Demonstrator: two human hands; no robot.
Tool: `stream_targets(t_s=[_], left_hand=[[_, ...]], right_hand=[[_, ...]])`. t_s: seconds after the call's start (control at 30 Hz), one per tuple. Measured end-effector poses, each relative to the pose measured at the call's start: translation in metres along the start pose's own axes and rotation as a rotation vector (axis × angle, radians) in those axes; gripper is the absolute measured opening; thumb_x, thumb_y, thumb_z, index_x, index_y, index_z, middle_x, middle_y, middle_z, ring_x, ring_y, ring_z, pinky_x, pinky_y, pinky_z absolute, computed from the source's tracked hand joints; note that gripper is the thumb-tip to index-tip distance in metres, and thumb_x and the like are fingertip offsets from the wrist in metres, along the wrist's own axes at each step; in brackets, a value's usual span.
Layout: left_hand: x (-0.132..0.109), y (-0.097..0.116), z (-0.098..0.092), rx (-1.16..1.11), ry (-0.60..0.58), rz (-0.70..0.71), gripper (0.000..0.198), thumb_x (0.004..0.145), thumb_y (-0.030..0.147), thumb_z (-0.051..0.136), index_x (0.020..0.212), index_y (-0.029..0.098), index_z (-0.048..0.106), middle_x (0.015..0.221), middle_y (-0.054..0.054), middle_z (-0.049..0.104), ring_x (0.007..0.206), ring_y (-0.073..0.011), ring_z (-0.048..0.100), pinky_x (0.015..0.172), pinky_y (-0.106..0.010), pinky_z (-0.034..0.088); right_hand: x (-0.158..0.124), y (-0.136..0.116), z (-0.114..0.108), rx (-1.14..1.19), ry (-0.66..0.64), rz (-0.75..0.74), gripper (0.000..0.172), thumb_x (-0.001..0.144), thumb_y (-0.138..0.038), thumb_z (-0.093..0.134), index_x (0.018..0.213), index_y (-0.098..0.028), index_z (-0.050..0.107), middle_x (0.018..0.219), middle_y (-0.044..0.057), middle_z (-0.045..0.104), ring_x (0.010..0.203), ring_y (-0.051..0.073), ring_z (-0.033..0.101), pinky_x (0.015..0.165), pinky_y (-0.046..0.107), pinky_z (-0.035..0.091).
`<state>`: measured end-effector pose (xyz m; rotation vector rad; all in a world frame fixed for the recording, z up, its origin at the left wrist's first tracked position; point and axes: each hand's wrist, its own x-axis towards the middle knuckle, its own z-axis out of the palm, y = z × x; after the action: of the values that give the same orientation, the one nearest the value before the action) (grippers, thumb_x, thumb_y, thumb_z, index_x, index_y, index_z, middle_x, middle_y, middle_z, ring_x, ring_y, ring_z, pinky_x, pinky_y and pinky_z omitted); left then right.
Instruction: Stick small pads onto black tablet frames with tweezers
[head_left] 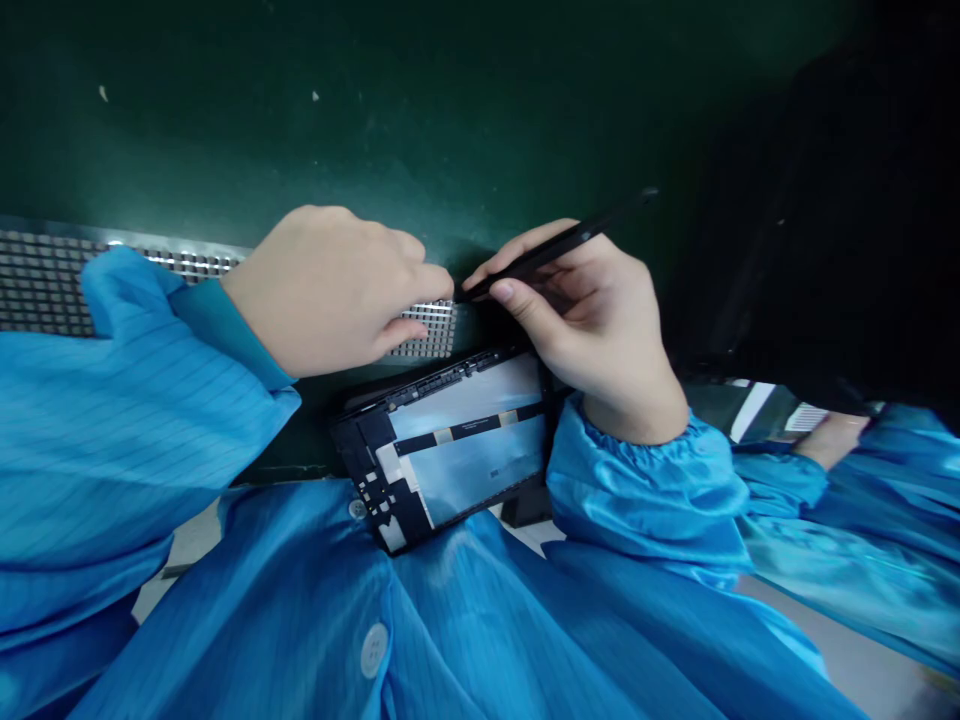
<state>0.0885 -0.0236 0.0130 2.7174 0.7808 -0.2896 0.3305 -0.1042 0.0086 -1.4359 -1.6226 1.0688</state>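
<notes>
An opened tablet back panel [457, 440] with silvery shielding and black strips lies at the near edge of the dark green table [420, 120], just in front of my blue coat. My left hand [330, 285] rests fingers-down at the panel's far edge, partly over a perforated metal strip [45, 285]. My right hand [592, 320] grips thin black tweezers [555, 245] like a pen, their tip meeting my left fingertips above the panel's top edge. Whatever sits at the tip is too small to see.
The perforated metal strip runs along the table's left side under my left sleeve. A dark black mass [840, 200] fills the right side. Another person's blue sleeve and hand [832, 440] show at the far right.
</notes>
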Motion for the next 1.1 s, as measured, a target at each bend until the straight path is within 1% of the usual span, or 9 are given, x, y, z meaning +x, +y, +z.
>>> stream_targets(t_s=[0.1, 0.2, 0.3, 0.4, 0.7, 0.83, 0.93, 1.0, 1.1], left_hand=[[0.0, 0.001, 0.001, 0.002, 0.01, 0.007, 0.045, 0.11, 0.046, 0.05, 0.147, 0.033, 0.071, 0.121, -0.007, 0.08, 0.103, -0.0286, 0.077, 0.076, -0.035, 0.048], [-0.001, 0.0, 0.002, 0.007, 0.014, 0.017, 0.044, 0.109, 0.046, 0.05, 0.145, 0.031, 0.071, 0.122, -0.006, 0.081, 0.103, -0.0274, 0.077, 0.075, -0.033, 0.047], [-0.001, 0.0, 0.001, 0.004, -0.003, 0.009, 0.045, 0.11, 0.044, 0.049, 0.146, 0.03, 0.071, 0.125, -0.007, 0.08, 0.105, -0.0285, 0.078, 0.076, -0.035, 0.048], [-0.001, 0.0, -0.001, -0.012, -0.015, 0.007, 0.046, 0.111, 0.042, 0.048, 0.149, 0.03, 0.07, 0.124, -0.008, 0.08, 0.108, -0.0307, 0.078, 0.079, -0.037, 0.05], [-0.002, 0.0, -0.001, -0.036, -0.014, 0.004, 0.046, 0.11, 0.041, 0.049, 0.147, 0.029, 0.073, 0.124, -0.01, 0.08, 0.111, -0.032, 0.077, 0.085, -0.039, 0.052], [-0.001, -0.001, 0.0, -0.022, 0.007, 0.018, 0.045, 0.109, 0.043, 0.048, 0.145, 0.031, 0.074, 0.122, -0.009, 0.08, 0.108, -0.032, 0.077, 0.081, -0.039, 0.052], [0.0, -0.001, 0.001, 0.004, 0.029, 0.019, 0.046, 0.108, 0.045, 0.047, 0.144, 0.032, 0.074, 0.117, -0.009, 0.081, 0.105, -0.0308, 0.078, 0.078, -0.038, 0.051], [0.0, -0.001, 0.001, -0.007, 0.031, 0.019, 0.046, 0.108, 0.045, 0.047, 0.144, 0.033, 0.074, 0.116, -0.008, 0.081, 0.104, -0.0298, 0.078, 0.078, -0.038, 0.051], [-0.001, -0.001, 0.001, -0.062, 0.022, 0.002, 0.047, 0.107, 0.043, 0.047, 0.143, 0.033, 0.075, 0.121, -0.01, 0.081, 0.107, -0.0317, 0.078, 0.083, -0.04, 0.053]], right_hand=[[-0.028, -0.015, 0.022, 0.153, 0.233, 0.027, 0.013, 0.106, -0.04, 0.079, 0.112, -0.028, 0.076, 0.102, 0.001, 0.08, 0.089, 0.019, 0.081, 0.081, 0.036, 0.071], [-0.067, -0.03, 0.059, 0.216, 0.451, 0.065, 0.01, 0.109, -0.029, 0.074, 0.119, -0.028, 0.074, 0.103, 0.002, 0.078, 0.088, 0.017, 0.079, 0.072, 0.03, 0.069], [-0.09, -0.035, 0.089, 0.135, 0.48, 0.019, 0.018, 0.109, -0.018, 0.068, 0.124, -0.027, 0.068, 0.108, 0.004, 0.077, 0.102, 0.018, 0.08, 0.085, 0.036, 0.073], [-0.092, -0.032, 0.098, 0.044, 0.446, -0.059, 0.023, 0.107, -0.011, 0.066, 0.125, -0.026, 0.065, 0.109, 0.005, 0.077, 0.106, 0.018, 0.079, 0.09, 0.038, 0.073], [-0.089, -0.042, 0.084, -0.167, 0.317, -0.106, 0.037, 0.099, -0.002, 0.071, 0.129, -0.023, 0.064, 0.114, 0.008, 0.079, 0.11, 0.021, 0.08, 0.098, 0.042, 0.07], [-0.06, -0.038, 0.041, -0.178, 0.27, -0.076, 0.026, 0.105, -0.017, 0.073, 0.128, -0.029, 0.071, 0.119, 0.005, 0.082, 0.112, 0.024, 0.081, 0.1, 0.045, 0.069], [-0.028, -0.02, 0.011, -0.147, 0.13, -0.031, 0.011, 0.108, -0.034, 0.074, 0.119, -0.031, 0.075, 0.116, 0.004, 0.083, 0.111, 0.026, 0.081, 0.104, 0.048, 0.068], [-0.015, -0.01, 0.003, -0.115, 0.037, -0.002, 0.014, 0.107, -0.041, 0.075, 0.116, -0.03, 0.076, 0.115, 0.004, 0.083, 0.109, 0.026, 0.081, 0.104, 0.048, 0.069], [-0.011, -0.003, 0.005, -0.079, 0.021, 0.012, 0.019, 0.107, -0.046, 0.076, 0.115, -0.029, 0.075, 0.114, 0.004, 0.083, 0.108, 0.025, 0.081, 0.103, 0.046, 0.069]])
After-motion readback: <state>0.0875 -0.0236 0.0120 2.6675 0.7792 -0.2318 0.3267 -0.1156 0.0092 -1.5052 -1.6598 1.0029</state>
